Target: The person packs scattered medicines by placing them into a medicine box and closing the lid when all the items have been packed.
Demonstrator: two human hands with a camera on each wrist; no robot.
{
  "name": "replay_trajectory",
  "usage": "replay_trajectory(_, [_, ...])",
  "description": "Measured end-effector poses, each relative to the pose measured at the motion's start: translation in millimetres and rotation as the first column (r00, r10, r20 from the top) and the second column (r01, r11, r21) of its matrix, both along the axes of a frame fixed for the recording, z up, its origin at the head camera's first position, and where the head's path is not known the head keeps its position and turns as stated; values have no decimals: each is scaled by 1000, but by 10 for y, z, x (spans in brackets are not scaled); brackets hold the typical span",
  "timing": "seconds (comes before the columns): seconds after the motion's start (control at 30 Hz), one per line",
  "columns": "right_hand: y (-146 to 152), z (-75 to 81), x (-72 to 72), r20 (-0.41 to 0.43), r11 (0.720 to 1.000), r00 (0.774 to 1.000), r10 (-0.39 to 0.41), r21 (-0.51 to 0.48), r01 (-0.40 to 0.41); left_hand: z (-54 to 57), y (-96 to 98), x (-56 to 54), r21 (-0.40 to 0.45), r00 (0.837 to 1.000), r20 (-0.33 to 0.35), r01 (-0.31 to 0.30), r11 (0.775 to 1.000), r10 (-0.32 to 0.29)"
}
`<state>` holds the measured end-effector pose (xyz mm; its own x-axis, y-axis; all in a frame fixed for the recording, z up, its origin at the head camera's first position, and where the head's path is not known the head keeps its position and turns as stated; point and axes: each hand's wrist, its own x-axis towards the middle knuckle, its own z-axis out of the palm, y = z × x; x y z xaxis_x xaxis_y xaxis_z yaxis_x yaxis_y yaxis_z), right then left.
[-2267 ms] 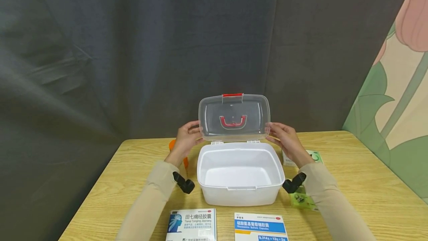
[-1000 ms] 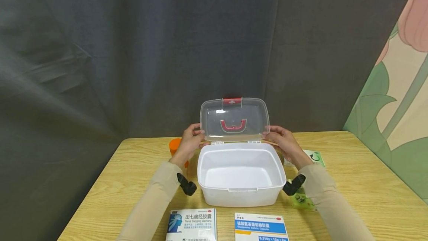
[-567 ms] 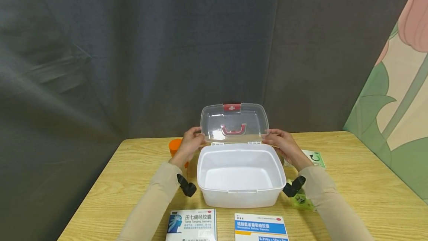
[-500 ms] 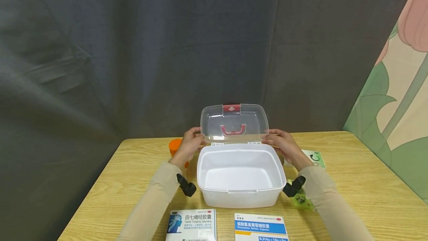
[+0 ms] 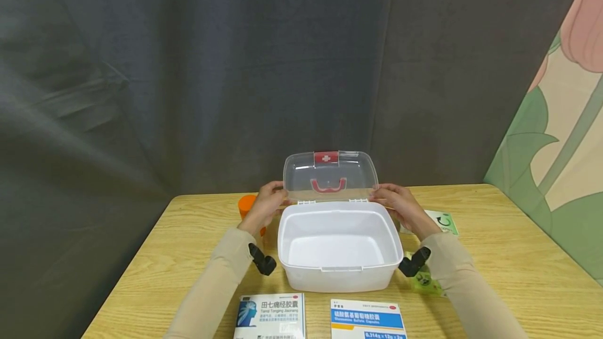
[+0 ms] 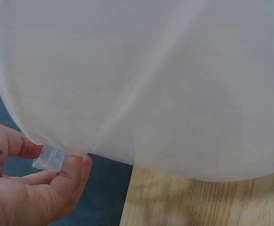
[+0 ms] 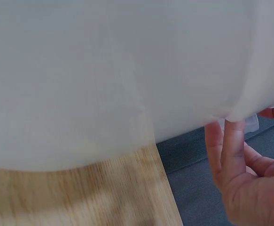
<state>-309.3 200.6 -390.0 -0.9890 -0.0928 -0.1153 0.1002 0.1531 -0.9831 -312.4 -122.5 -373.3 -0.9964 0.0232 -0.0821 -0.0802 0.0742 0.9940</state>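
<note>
A white plastic first-aid box (image 5: 336,277) stands on the table with its inner floor showing. Its see-through lid (image 5: 301,169), with a red handle (image 5: 328,186) and a red cross latch (image 5: 326,158), is raised and leans back on the rear hinges. My left hand (image 5: 267,204) grips the lid's left edge near the hinge side. On the opposite edge, my right hand (image 5: 398,203) holds the lid the same way. Each wrist view has the box's wall filling most of it, with the left fingers (image 6: 71,176) and right fingers (image 7: 233,150) curled at the lid's corner.
Two medicine boxes, one with a blue head picture (image 5: 269,315) and one with a blue band (image 5: 367,320), lie in front. An orange-capped item (image 5: 246,204) is left, partly hidden. A green-white carton (image 5: 443,222) and a green packet (image 5: 426,281) lie right. A dark curtain (image 5: 235,77) hangs behind.
The lid has tipped further back, its top edge sinking in the head view. Both hands have followed it slightly down. The box body stays in place.
</note>
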Motion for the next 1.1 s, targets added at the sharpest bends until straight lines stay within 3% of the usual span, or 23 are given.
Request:
replay_trajectory(0.23, [26, -6, -15, 0, 999, 999, 41, 22, -41, -36, -2, -15, -36, 1000, 4, 19, 999, -19])
replay_trajectory(0.6, [67, -27, -7, -1, 995, 996, 89, 36, -89, -82, -8, -26, -98, 997, 65, 42, 994, -36])
replay_trajectory(1.1, [64, -24, 8, 72, 998, 996, 59, 28, -61, -93, -9, -17, -125, 994, 103, 60, 990, -47])
